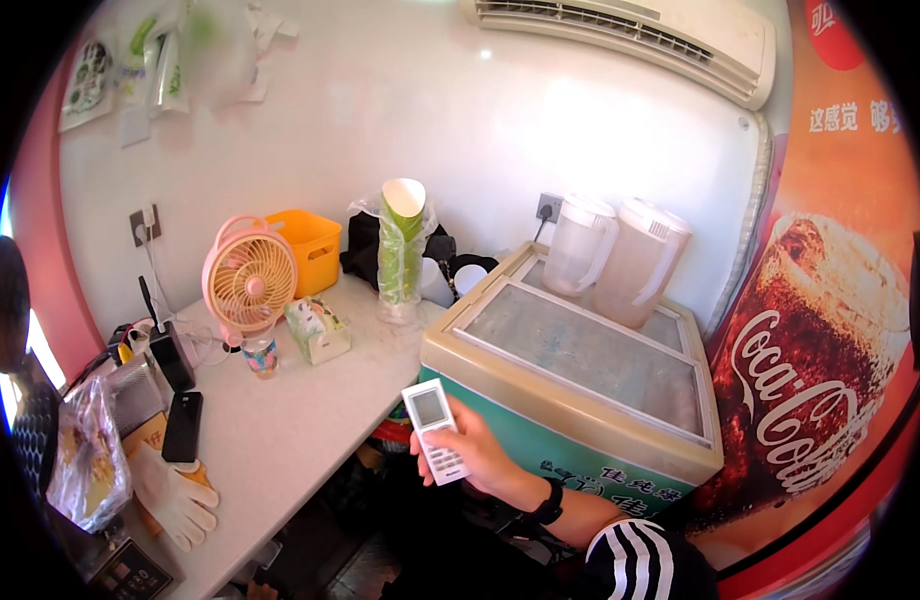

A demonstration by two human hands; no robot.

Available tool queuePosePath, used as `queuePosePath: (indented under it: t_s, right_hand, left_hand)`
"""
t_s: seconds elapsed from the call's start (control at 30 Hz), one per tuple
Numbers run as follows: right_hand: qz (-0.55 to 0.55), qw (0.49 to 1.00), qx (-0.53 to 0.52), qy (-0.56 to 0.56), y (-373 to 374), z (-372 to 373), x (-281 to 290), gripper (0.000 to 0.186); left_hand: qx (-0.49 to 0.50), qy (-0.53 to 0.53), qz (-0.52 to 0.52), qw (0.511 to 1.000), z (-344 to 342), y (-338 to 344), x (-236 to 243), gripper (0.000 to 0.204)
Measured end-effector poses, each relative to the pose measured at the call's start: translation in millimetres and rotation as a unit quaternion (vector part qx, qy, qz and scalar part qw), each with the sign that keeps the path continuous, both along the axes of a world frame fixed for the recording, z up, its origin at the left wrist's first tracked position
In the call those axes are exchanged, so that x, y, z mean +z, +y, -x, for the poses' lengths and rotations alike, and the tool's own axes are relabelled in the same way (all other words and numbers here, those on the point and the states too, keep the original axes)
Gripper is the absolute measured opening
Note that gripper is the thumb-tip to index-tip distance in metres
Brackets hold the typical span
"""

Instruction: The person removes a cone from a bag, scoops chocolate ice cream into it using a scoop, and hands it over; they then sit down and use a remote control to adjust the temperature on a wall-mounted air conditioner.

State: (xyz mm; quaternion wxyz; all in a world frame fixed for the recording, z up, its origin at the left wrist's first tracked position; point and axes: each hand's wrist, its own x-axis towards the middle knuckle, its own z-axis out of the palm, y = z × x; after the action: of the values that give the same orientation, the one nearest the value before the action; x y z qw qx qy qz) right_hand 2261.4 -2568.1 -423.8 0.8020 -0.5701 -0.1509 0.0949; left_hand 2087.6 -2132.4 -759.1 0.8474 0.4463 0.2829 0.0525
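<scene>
My right hand [486, 456] is closed around a white air conditioner remote [446, 462], with the thumb lying over its buttons. The remote's small grey screen faces up towards me, and I cannot make out anything on it. A dark band is around my right wrist, below a black sleeve with white stripes. The hand is in the gap between the white table [270, 440] and the chest freezer [570, 420]. High on the wall hangs a white air conditioner [630, 45]. My left hand is out of view.
On the table stand a pink fan [250, 280], an orange basket [315, 255], a tissue pack [320, 332], wrapped green-white cups [400, 260], a black phone [183, 427] and gloves [175, 495]. Two lidded pitchers [625, 265] stand on the freezer. A drink poster [820, 300] covers the right side.
</scene>
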Motion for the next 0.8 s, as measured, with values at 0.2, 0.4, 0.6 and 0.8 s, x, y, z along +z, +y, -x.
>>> queuePosePath:
  t_s: [0.2, 0.4, 0.6, 0.8]
  right_hand:
    - [-0.034, 0.998, -0.040, -0.044, 13.1, -4.4, -1.9, 0.038]
    - [-0.026, 0.999, -0.037, 0.005, 20.7, -7.6, 3.4, 0.032]
    - [0.052, 0.956, 0.216, 0.193, 83.2, 0.7, -42.9, 0.034]
    - [0.025, 0.932, 0.270, 0.239, 117.8, 9.6, -66.4, 0.031]
  left_hand:
    - [-0.006, 0.028, -0.010, 1.000, 8.5, -6.0, 20.6, 0.056]
    - [-0.003, 0.003, -0.044, 0.999, 0.8, 2.6, -16.8, 0.061]
    - [0.018, -0.003, 0.017, 1.000, -15.0, -3.0, 0.5, 0.050]
    - [0.030, 0.043, 0.012, 0.999, -10.9, -1.6, -3.4, 0.044]
